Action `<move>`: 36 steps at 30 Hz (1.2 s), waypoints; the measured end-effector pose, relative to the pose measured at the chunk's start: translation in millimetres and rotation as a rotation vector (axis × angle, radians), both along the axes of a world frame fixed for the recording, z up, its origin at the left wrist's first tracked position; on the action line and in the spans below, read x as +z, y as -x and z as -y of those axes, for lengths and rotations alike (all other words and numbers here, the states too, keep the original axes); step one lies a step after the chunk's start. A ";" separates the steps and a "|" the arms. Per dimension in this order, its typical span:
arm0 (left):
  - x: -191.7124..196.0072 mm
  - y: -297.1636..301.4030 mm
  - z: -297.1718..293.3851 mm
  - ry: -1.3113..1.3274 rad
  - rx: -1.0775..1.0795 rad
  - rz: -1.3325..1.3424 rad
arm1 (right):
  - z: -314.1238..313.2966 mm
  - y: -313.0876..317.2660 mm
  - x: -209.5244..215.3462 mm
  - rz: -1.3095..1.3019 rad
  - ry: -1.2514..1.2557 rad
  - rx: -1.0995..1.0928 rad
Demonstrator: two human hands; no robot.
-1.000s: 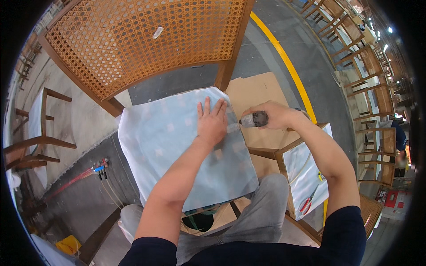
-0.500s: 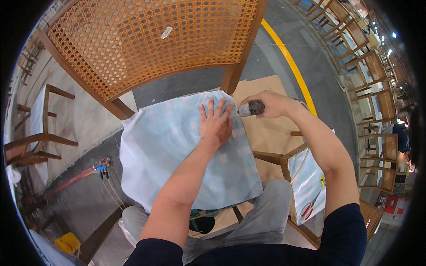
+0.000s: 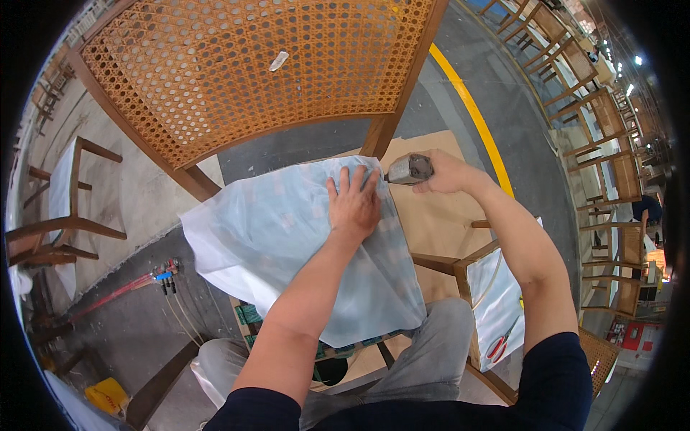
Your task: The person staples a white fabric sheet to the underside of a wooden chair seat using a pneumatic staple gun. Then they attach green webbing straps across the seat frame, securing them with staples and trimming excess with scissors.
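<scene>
A chair with a woven cane back [image 3: 237, 79] and wooden frame stands before me. White, thin cloth [image 3: 287, 208] lies loosely over its seat, and green webbing [image 3: 248, 316] shows at the front left. My left hand [image 3: 352, 205] rests on the cloth near the far right corner, fingers stretched out and pressing down. With my right hand [image 3: 447, 172] I grip a grey and dark staple gun [image 3: 410, 170]. Its nose meets the cloth's right edge, close to my left fingertips. The exact contact point is too small to tell.
At my right, red-handled scissors [image 3: 497, 348] lie on another white-covered chair seat [image 3: 496, 287]. Cardboard [image 3: 431, 208] covers the floor beside the seat. A red hose with blue valve [image 3: 164, 274] and a yellow item [image 3: 108, 395] lie left. Many chairs [image 3: 611, 165] line the far right.
The cloth has swung askew, its front left part pulled back and baring green webbing. The staple gun has tilted and moved slightly. My left hand has shifted a little with the cloth.
</scene>
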State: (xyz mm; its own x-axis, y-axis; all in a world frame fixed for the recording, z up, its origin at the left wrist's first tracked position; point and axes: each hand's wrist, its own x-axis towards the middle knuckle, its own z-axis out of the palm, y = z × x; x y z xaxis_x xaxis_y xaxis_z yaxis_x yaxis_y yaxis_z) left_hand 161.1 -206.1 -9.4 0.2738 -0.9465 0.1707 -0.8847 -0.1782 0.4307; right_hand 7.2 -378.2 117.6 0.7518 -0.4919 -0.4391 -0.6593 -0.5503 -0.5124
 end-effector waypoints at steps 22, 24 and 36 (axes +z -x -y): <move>-2.6 0.4 2.4 0.051 0.035 0.012 | -0.5 -39.3 12.9 -0.071 -0.021 -0.094; 0.6 8.7 8.0 0.067 0.024 -0.005 | -2.1 -28.8 12.3 -0.043 0.032 -0.099; 40.4 -87.7 -127.8 0.278 0.364 -0.865 | -188.8 178.9 112.2 0.402 -0.260 -0.803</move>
State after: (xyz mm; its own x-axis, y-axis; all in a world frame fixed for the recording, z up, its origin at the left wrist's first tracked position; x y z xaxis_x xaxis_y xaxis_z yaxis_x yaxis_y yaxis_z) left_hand 248.8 -78.2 31.1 0.6766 -0.7361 -0.0222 -0.1549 -0.1717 0.9729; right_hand -171.7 -189.4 229.8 0.3489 -0.8526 -0.3890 -0.5390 0.1570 -0.8275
